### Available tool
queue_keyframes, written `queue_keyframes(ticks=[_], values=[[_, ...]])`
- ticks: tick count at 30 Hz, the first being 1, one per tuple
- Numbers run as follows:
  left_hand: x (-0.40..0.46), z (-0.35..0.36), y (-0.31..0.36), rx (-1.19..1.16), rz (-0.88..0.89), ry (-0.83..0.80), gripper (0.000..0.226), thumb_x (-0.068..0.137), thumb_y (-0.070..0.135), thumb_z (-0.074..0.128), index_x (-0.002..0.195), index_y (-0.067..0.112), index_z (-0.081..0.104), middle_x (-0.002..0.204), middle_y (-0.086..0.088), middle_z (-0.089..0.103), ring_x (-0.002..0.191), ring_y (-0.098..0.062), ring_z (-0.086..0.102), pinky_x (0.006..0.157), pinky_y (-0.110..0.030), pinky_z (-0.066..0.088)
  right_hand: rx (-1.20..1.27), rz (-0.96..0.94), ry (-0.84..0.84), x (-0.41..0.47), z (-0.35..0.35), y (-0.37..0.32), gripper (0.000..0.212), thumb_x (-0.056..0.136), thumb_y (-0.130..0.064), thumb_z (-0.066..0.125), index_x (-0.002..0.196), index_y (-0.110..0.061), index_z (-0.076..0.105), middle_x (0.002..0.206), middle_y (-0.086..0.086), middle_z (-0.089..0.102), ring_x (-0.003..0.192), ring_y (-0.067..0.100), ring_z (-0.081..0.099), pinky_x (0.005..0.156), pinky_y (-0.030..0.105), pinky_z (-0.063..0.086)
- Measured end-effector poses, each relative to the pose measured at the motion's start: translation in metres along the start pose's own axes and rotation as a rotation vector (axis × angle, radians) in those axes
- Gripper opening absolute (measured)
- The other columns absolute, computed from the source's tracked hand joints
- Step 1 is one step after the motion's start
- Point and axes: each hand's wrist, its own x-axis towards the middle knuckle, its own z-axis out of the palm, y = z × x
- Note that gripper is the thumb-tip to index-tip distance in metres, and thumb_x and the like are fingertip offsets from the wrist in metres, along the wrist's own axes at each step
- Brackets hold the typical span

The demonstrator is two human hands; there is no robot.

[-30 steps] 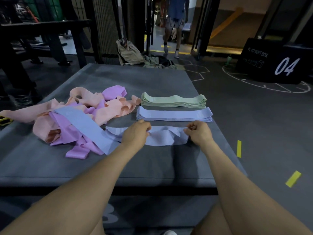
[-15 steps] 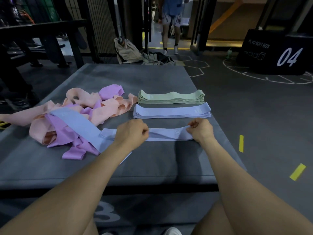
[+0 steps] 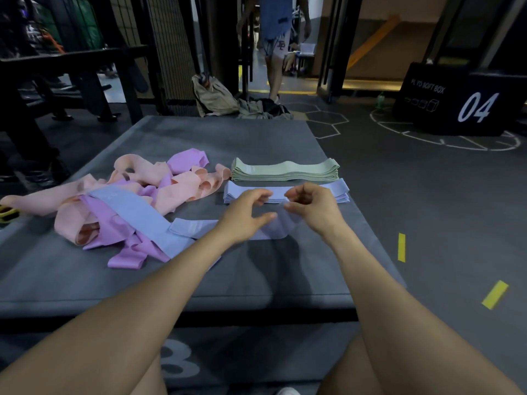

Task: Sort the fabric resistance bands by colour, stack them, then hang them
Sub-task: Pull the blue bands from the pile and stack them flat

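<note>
Nearest, a large white "3" [image 3: 179,363] is printed on the front face of the grey padded box [image 3: 85,283] the person works at. On top of it, both hands sit close together over a loose blue band [image 3: 196,228] that lies flat toward the near side. The left hand [image 3: 245,213] has fingers loosely curled and partly spread, fingertips at the band's folded middle; whether it actually pinches the cloth cannot be told. The right hand [image 3: 313,208] is curled, thumb and fingers drawn in at the band's bunched right part, grip also unclear from this angle. Left of the hands is the unsorted pile [image 3: 122,212]: pink, purple and one blue band tangled, no readable print on them. Just beyond the hands lies the neat blue stack [image 3: 340,189], partly hidden by them, and touching behind it the green stack [image 3: 285,169], both flat and squared. Far left edge, a yellow-black object [image 3: 7,213], unclear. Beyond the box, a beige bag [image 3: 214,95] and clothes on the floor, a person [image 3: 276,38] standing in the doorway. Far right, a black box [image 3: 462,101] reads "PLYO SOFT BOX" and "04". Yellow tape marks [image 3: 401,247] on the floor.
</note>
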Motion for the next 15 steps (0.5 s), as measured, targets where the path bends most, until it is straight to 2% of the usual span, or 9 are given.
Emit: queue_keyframes(ticks=[2,4,5,7,8,10,12,15], values=[[0.005,0.002,0.007,-0.024,0.044,-0.038,0.042,0.084,0.007,0.066,0.124,0.006,0.054,0.114,0.001,0.055,0.105,-0.007,0.05,0.088,-0.012,0.036,0.041,-0.023,-0.046,0.0,0.006,-0.004,0.024,0.079,0.008,0.067,0.076,-0.014,0.058,0.072,0.003,0.061,0.052,-0.008,0.055,0.057,0.007,0.045],[0.01,0.002,0.011,-0.043,0.057,-0.046,0.026,0.084,0.006,0.066,0.109,0.005,0.061,0.097,0.001,0.06,0.09,-0.009,0.054,0.085,-0.023,0.044,0.087,-0.033,-0.071,-0.001,0.01,-0.008,0.023,0.08,0.008,0.066,0.077,-0.014,0.058,0.07,0.006,0.061,0.051,-0.004,0.057,0.056,0.01,0.047],[0.013,0.001,0.011,-0.07,0.045,-0.032,0.019,0.083,0.004,0.066,0.101,0.005,0.063,0.085,0.002,0.06,0.078,-0.008,0.053,0.078,-0.024,0.045,0.119,-0.035,-0.063,0.0,0.011,-0.01,0.022,0.08,0.008,0.066,0.078,-0.013,0.058,0.071,0.006,0.061,0.053,-0.003,0.058,0.057,0.012,0.049],[0.02,-0.002,0.014,-0.115,0.004,0.028,0.01,0.082,0.002,0.067,0.086,0.009,0.062,0.066,0.007,0.052,0.06,-0.002,0.044,0.06,-0.016,0.04,0.183,-0.029,-0.001,0.003,0.012,-0.01,0.022,0.078,0.004,0.069,0.084,-0.015,0.059,0.077,0.003,0.062,0.062,0.001,0.06,0.063,0.014,0.049],[0.023,-0.005,0.016,-0.129,-0.015,0.067,0.015,0.082,0.002,0.067,0.078,0.013,0.058,0.061,0.008,0.047,0.055,0.001,0.04,0.055,-0.012,0.035,0.206,-0.016,0.038,0.004,0.012,-0.01,0.023,0.078,0.002,0.071,0.088,-0.016,0.059,0.081,0.0,0.062,0.069,0.004,0.06,0.067,0.016,0.049],[0.026,-0.013,0.024,-0.214,-0.028,0.121,0.024,0.082,0.005,0.069,0.071,0.017,0.052,0.06,0.008,0.045,0.054,0.002,0.04,0.052,-0.01,0.034,0.246,0.029,0.058,0.005,0.012,-0.008,0.026,0.077,0.001,0.07,0.098,-0.012,0.06,0.092,0.004,0.063,0.082,0.012,0.059,0.078,0.024,0.049],[0.029,-0.022,0.036,-0.328,-0.024,0.146,0.021,0.083,0.005,0.067,0.075,0.017,0.053,0.068,0.006,0.051,0.064,-0.005,0.045,0.059,-0.013,0.04,0.251,0.063,-0.01,0.002,0.017,-0.008,0.029,0.078,0.0,0.07,0.105,-0.004,0.061,0.101,0.013,0.066,0.088,0.017,0.06,0.084,0.031,0.049],[0.034,-0.034,0.054,-0.491,-0.033,0.2,0.021,0.087,0.006,0.062,0.077,0.02,0.052,0.078,0.001,0.055,0.071,-0.01,0.048,0.063,-0.019,0.041,0.252,0.052,-0.075,-0.001,0.03,-0.015,0.027,0.078,0.002,0.069,0.104,-0.001,0.064,0.096,0.011,0.067,0.085,0.017,0.06,0.082,0.033,0.05]])
